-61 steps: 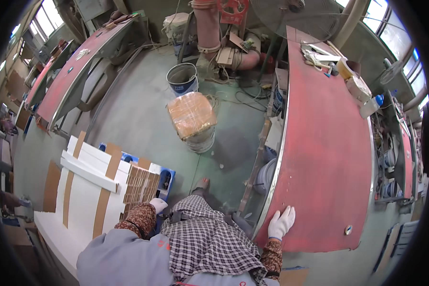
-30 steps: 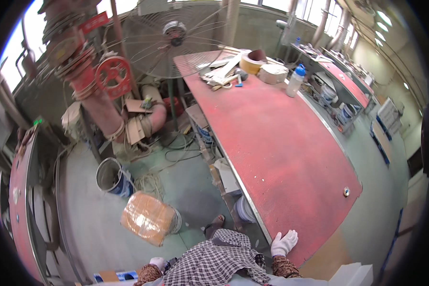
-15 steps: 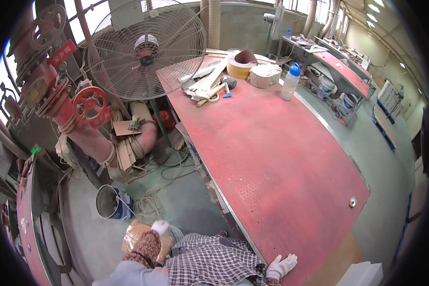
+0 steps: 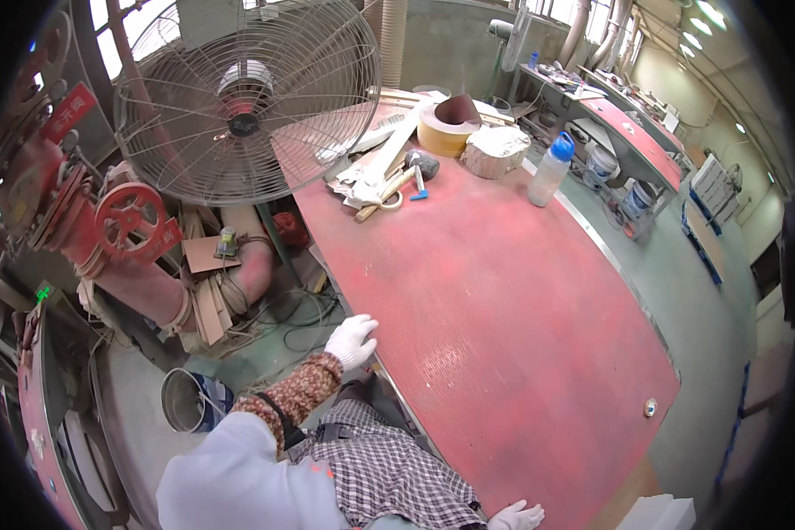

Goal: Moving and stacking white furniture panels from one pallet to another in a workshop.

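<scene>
Resting at the near end of the desk [image 4: 521, 327], right hand [image 4: 517, 516] had fingers slightly spread; left hand [image 4: 351, 342], fingers half-curled, sat by the desk's left edge, contact unclear. Desk, ahead-right, seemed heavy, stiff; metal rim [image 4: 595, 237] looked best to grip.

White-gloved left hand [image 4: 351, 343] and right hand [image 4: 516, 517], brown-patterned sleeve [image 4: 307, 387], pale-grey top [image 4: 229, 477], black-and-white checked apron [image 4: 388, 473]

Flat before me, from twelve to three o'clock, lies a long red tabletop [image 4: 512, 300], fine-textured, pale-edged, patchily greyed.
</scene>
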`<act>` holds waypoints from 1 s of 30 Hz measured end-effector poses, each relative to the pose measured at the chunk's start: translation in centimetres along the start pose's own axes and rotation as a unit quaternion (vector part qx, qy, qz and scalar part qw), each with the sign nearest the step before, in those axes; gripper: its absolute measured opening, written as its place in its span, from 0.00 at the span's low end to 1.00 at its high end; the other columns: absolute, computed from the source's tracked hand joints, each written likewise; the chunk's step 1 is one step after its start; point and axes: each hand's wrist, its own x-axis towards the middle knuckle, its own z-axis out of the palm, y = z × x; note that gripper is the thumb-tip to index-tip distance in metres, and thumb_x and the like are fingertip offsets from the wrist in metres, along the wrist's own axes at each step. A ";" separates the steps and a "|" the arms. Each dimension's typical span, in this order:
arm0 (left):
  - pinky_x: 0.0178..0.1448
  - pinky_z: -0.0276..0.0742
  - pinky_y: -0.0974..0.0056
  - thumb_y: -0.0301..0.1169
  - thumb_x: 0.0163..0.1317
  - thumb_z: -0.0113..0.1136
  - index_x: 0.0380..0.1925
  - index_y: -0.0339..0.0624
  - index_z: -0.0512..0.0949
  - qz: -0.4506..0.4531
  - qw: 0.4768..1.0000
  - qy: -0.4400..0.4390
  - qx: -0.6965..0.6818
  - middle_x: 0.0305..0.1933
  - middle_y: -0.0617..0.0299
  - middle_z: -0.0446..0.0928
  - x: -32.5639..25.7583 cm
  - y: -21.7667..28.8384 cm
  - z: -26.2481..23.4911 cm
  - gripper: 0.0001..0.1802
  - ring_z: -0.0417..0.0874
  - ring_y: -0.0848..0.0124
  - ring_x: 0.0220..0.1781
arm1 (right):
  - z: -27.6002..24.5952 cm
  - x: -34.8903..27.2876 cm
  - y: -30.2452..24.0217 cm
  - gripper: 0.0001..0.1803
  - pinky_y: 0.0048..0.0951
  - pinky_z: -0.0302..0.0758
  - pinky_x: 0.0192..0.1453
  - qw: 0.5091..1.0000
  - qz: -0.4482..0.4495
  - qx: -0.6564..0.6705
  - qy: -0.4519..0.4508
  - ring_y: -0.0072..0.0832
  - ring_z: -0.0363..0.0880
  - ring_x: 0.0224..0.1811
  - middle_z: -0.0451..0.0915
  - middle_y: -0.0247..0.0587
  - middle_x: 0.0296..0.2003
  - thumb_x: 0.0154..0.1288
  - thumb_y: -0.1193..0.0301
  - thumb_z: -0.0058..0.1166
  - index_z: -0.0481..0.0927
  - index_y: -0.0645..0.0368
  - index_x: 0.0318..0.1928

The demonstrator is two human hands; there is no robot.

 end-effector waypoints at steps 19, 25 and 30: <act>0.78 0.47 0.37 0.39 0.54 0.67 0.67 0.53 0.71 0.172 0.941 -0.032 0.291 0.79 0.51 0.55 31.4 -11.3 -4.6 0.37 0.53 0.48 0.80 | -3.7 2.0 -26.2 0.35 0.55 0.47 0.80 0.947 0.251 -0.002 -0.199 0.55 0.56 0.74 0.65 0.62 0.68 0.67 0.56 0.53 0.68 0.70 0.66; 0.77 0.48 0.34 0.35 0.59 0.60 0.61 0.52 0.76 0.211 0.922 0.018 0.324 0.76 0.50 0.62 35.5 -14.5 -4.3 0.26 0.57 0.50 0.79 | -3.8 3.0 -26.8 0.34 0.53 0.51 0.79 0.966 0.221 0.026 -0.129 0.53 0.60 0.72 0.69 0.60 0.65 0.64 0.57 0.55 0.71 0.68 0.63; 0.79 0.45 0.34 0.31 0.59 0.60 0.61 0.51 0.77 0.203 0.934 -0.012 0.295 0.75 0.50 0.63 35.7 -15.2 -4.5 0.26 0.57 0.49 0.79 | -4.3 1.5 -26.3 0.33 0.53 0.52 0.79 0.959 0.246 0.032 -0.138 0.54 0.59 0.72 0.67 0.60 0.66 0.63 0.60 0.56 0.71 0.68 0.63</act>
